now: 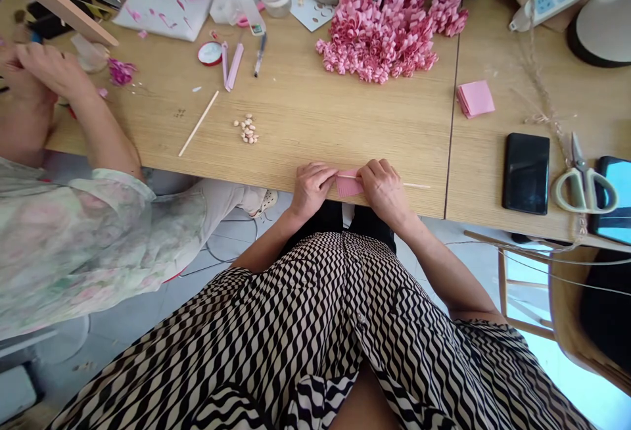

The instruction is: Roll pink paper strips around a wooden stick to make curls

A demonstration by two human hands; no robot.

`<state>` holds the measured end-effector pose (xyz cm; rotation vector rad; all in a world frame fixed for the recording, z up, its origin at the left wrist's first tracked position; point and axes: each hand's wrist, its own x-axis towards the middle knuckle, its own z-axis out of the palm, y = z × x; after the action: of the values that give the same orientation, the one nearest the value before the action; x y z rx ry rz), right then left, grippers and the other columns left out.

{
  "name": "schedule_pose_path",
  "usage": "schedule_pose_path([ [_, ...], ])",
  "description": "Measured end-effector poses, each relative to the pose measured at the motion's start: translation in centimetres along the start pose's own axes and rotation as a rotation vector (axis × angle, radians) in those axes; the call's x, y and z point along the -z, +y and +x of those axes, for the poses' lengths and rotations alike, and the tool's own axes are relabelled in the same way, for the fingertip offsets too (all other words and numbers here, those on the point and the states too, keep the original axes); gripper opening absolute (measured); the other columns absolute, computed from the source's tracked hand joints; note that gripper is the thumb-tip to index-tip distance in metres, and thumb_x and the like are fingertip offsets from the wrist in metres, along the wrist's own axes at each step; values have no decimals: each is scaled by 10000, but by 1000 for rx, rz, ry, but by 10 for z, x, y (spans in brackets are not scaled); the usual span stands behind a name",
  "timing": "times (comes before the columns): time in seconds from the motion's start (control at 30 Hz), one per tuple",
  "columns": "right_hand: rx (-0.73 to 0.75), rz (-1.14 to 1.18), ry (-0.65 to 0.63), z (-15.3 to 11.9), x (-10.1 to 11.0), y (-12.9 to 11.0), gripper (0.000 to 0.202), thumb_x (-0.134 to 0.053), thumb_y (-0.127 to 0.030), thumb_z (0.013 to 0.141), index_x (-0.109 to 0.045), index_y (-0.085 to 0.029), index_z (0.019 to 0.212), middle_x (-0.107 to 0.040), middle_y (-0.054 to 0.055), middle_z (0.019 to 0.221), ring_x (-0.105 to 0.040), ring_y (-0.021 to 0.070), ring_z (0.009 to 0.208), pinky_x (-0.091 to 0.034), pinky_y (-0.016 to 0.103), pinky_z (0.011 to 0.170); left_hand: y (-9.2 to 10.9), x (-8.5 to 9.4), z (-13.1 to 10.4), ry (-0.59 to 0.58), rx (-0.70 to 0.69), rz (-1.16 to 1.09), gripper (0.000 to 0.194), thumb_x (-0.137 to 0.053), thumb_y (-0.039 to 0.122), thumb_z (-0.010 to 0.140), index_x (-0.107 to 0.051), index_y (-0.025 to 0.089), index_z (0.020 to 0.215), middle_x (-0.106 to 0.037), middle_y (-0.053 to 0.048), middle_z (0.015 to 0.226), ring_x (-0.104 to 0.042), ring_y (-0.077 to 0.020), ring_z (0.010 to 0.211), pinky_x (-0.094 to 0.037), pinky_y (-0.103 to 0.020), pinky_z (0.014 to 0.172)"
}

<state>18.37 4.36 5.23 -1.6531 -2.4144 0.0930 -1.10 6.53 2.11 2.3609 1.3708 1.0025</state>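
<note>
At the table's front edge, a piece of pink paper (349,185) with a fringe cut along its near side lies between my two hands. A thin pale stick (417,185) runs across the paper and sticks out to the right beyond my right hand. My left hand (311,185) is closed at the paper's left end, thumb and fingers pinching it by the stick. My right hand (384,188) has its fingers bent down over the stick and the paper's right end. Its fingertips are partly hidden.
Curled pink paper pieces (379,39) are heaped at the back. Flat pink squares (476,98), a black phone (526,172) and scissors (582,183) lie right. Small beige pieces (247,131) and a wooden stick (198,123) lie left, near another person's hands (46,68).
</note>
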Motion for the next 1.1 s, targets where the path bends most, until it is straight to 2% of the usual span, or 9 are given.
schedule_pose_path([
  [0.13,-24,-15,17,-8,0,9,237,-392,-165,962,-622,-157,907,-623,116,930,-463,233,867,-351,341,715,-2,1,0,22,-24,-46,193,-608,280,913,-708,166,1032,-737,-70,1003,-661,-179,950,-489,-341,885],
  [0.33,-20,-21,-13,-8,2,6,241,-385,-186,976,-618,-156,923,-630,110,949,-475,227,872,-338,333,725,-4,2,2,-35,-37,-29,286,-622,354,897,-690,187,1119,-705,-83,1074,-641,-193,1007,-495,-356,918],
  [0.63,-27,-50,9,-2,-2,1,266,-370,-200,984,-623,-145,919,-635,113,924,-486,227,848,-333,339,712,-6,0,9,-33,-91,-65,213,-591,297,916,-740,153,967,-736,-75,937,-654,-177,879,-512,-325,826],
  [1.1,2,-34,33,4,-2,-5,249,-372,-146,964,-613,-155,904,-632,111,911,-474,219,836,-315,339,689,-6,-2,11,-52,-73,-107,200,-580,284,926,-721,155,984,-727,-67,953,-636,-172,901,-514,-332,854],
])
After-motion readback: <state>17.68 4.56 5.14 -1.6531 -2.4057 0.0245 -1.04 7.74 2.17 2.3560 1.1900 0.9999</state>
